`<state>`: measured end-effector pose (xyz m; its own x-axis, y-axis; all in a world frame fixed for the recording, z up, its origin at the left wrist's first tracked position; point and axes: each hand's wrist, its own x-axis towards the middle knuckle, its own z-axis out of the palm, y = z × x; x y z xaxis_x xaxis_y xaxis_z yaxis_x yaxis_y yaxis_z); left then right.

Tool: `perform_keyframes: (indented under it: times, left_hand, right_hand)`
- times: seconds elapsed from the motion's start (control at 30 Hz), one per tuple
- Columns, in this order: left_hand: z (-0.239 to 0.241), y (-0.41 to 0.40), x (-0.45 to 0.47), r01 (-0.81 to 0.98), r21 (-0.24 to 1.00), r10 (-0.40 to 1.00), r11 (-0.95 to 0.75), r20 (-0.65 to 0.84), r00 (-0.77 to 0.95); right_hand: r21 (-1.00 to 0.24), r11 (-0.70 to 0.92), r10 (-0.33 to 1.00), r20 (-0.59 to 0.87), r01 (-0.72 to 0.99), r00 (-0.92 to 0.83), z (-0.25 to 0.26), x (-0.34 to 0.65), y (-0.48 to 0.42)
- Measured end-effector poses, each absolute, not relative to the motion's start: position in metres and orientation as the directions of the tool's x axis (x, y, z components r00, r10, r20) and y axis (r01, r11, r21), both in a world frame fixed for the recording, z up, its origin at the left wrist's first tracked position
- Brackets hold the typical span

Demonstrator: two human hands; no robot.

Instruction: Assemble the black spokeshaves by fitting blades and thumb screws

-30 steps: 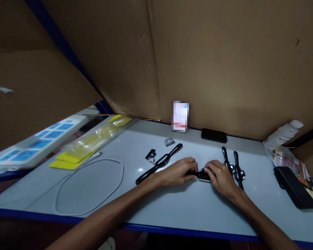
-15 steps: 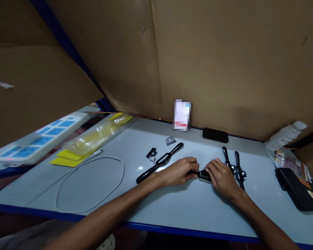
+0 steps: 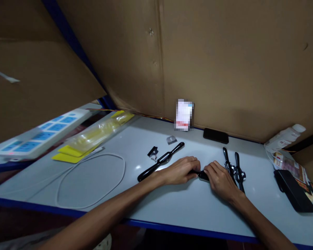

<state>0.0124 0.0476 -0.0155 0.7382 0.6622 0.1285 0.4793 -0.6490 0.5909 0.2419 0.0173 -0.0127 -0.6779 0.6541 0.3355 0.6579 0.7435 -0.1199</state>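
Observation:
Between my hands is a black spokeshave (image 3: pixel 203 176), its middle partly showing just above the table. My left hand (image 3: pixel 185 169) is closed around its left handle. The fingers of my right hand (image 3: pixel 219 177) are closed over its body and right side, hiding much of it. Left of my hands lies a bare spokeshave body (image 3: pixel 165 159) with an open middle. Near it are a black cap piece (image 3: pixel 153 151), a small silver screw (image 3: pixel 154 158) and a grey metal blade (image 3: pixel 171 140). Right of my right hand rest two spokeshaves (image 3: pixel 229 166) (image 3: pixel 240 173) side by side.
A white cable (image 3: pixel 124 166) loops on the left, by yellow sheets in clear plastic (image 3: pixel 91 140) and a power strip (image 3: pixel 44 133). Along the back are a lit screen (image 3: pixel 184 114) and a black phone (image 3: pixel 216 135). A bottle (image 3: pixel 287 139) and black case (image 3: pixel 294 191) stand right.
My right hand has shifted slightly left over the spokeshave's body, covering more of it. My left hand keeps its hold. The view has tilted a little.

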Motion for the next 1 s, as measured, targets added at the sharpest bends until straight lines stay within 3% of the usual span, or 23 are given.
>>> perform_keyframes:
  times: [0.2,0.57,0.77,1.0]
  left_hand:
    - [-0.0139,0.0461,0.0153,0.508,0.508,0.628,-0.696,0.086,0.774]
    - [-0.0123,0.0457,0.0143,0.493,0.522,0.624,-0.696,0.099,0.775]
    - [-0.0128,0.0458,0.0139,0.480,0.527,0.620,-0.702,0.118,0.776]
    - [-0.0121,0.0450,0.0146,0.492,0.533,0.625,-0.689,0.093,0.775]
  right_hand:
    - [-0.252,0.712,0.697,0.367,0.656,-0.616,-0.0101,0.2472,0.0208]
    - [-0.396,0.703,0.709,0.325,0.591,-0.625,-0.0082,0.2471,0.0205]
    - [-0.569,0.534,0.836,0.246,0.625,-0.490,-0.0092,0.2458,0.0213]
    - [-0.535,0.595,0.795,0.283,0.599,-0.537,-0.0022,0.2492,0.0227]
